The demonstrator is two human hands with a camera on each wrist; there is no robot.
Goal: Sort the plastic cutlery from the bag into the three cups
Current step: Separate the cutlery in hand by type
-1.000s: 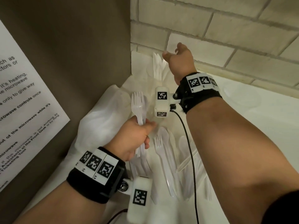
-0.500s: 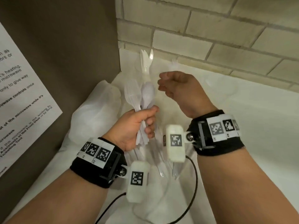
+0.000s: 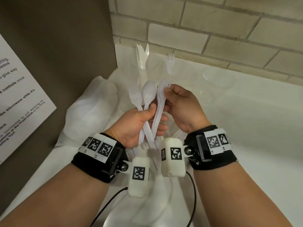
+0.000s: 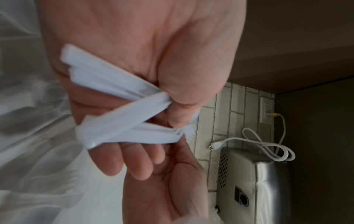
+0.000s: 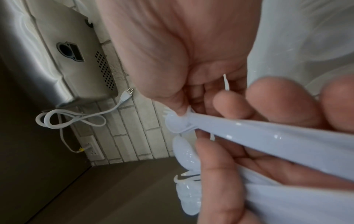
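My left hand grips a bundle of white plastic cutlery by the handles: a spoon, a fork to its left and a stack of forks to its right. My right hand pinches the heads of that stack between thumb and fingers. Three clear cups stand at the back against the wall. The left cup holds knives, the middle cup a fork, and the right cup is hard to read. More cutlery lies in the clear bag beneath my hands.
A brown panel with a printed notice closes off the left side. A brick wall runs behind the white counter. Crumpled white plastic lies at left. A steel appliance with a loose white cord shows in the wrist views.
My right hand has come back from the knife cup at the wall to the bundle and now pinches the fork heads. My left hand has lifted the bundle with a spoon showing.
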